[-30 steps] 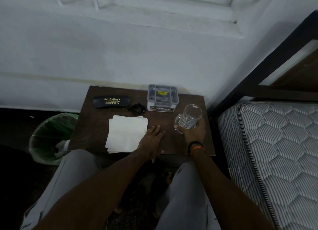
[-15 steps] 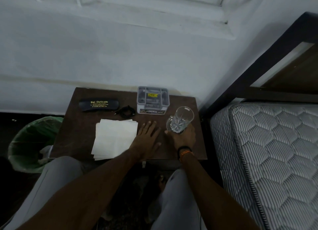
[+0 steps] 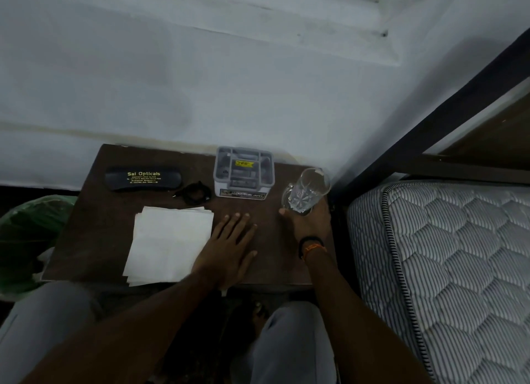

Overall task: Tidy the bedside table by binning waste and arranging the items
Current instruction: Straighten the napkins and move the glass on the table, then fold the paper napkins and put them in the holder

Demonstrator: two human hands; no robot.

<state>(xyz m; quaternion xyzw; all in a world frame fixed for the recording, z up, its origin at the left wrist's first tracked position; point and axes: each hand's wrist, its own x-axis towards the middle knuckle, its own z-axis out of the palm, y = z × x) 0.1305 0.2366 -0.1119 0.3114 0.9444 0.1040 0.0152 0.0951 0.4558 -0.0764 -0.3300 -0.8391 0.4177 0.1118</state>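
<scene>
On the dark wooden bedside table (image 3: pixel 94 234), a clear cut-glass tumbler (image 3: pixel 305 190) stands at the right edge, and my right hand (image 3: pixel 308 221) grips its base. My left hand (image 3: pixel 229 246) rests flat on the table top, fingers spread, just right of a stack of white paper napkins (image 3: pixel 169 241). Along the back lie a black spectacle case (image 3: pixel 143 178) with yellow lettering, a small coiled black cord (image 3: pixel 195 192) and a clear grey plastic box (image 3: pixel 243 172).
A green-lined waste bin (image 3: pixel 25 234) stands on the floor left of the table. The bed's quilted mattress (image 3: pixel 447 263) and dark frame (image 3: pixel 430 119) close off the right side. A white wall rises directly behind the table. My knees are under the near edge.
My right hand has carried the glass down and to the right, from above the table's middle-right to the table top by the right edge. The left hand stays flat beside the napkins.
</scene>
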